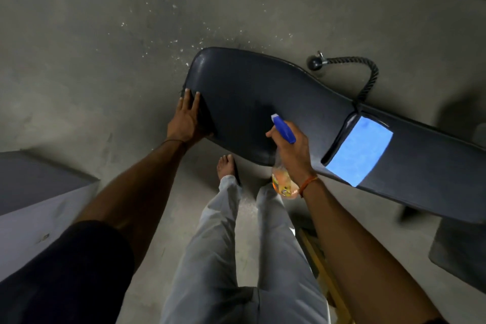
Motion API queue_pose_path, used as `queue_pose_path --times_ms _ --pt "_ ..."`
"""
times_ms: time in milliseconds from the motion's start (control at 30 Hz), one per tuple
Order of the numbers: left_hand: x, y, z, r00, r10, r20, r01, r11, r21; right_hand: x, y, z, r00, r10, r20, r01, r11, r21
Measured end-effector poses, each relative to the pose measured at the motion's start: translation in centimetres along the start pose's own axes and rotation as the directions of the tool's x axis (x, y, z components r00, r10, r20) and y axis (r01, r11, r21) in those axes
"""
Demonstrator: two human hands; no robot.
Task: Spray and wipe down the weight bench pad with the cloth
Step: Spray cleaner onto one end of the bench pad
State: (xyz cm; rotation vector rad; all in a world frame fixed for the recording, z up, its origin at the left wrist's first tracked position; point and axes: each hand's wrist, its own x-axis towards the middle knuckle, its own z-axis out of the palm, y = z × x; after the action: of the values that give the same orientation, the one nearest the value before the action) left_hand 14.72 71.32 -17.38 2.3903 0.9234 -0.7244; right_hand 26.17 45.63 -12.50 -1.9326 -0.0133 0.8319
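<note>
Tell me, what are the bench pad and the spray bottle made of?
The bench pad looks like dark vinyl or faux leather: smooth, slight sheen, piped edge. The spray bottle in the right hand seems clear plastic, showing orange liquid, with a glossy blue plastic trigger head.

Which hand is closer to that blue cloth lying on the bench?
The right hand. It holds the spray bottle just left of the blue cloth, above the pad's near edge. The left hand rests on the bench pad at its far end, well away.
</note>
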Motion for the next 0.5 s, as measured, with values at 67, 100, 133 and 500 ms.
queue_pose_path --times_ms 67,100,133,500 --pt "0.0 0.1 0.1 1.000 0.001 -0.021 -0.001 1.000 -0.004 -0.5 0.3 0.6 1.000 0.018 -0.010 -0.018 0.998 -0.052" --pt "0.0 0.2 0.1 1.000 -0.003 -0.028 0.002 1.000 -0.014 -0.7 0.5 1.0 1.000 0.020 -0.006 -0.020 0.996 -0.089" --pt "-0.1 0.2 0.1 0.999 -0.006 -0.034 0.005 1.000 -0.029 -0.9 0.7 1.3 1.000 0.017 0.005 -0.016 0.989 -0.145" --pt "0.1 -1.7 0.0 0.977 -0.117 -0.180 0.013 0.869 -0.495 -1.7 -0.1 4.4 0.971 -0.064 0.230 0.153 0.907 -0.393"
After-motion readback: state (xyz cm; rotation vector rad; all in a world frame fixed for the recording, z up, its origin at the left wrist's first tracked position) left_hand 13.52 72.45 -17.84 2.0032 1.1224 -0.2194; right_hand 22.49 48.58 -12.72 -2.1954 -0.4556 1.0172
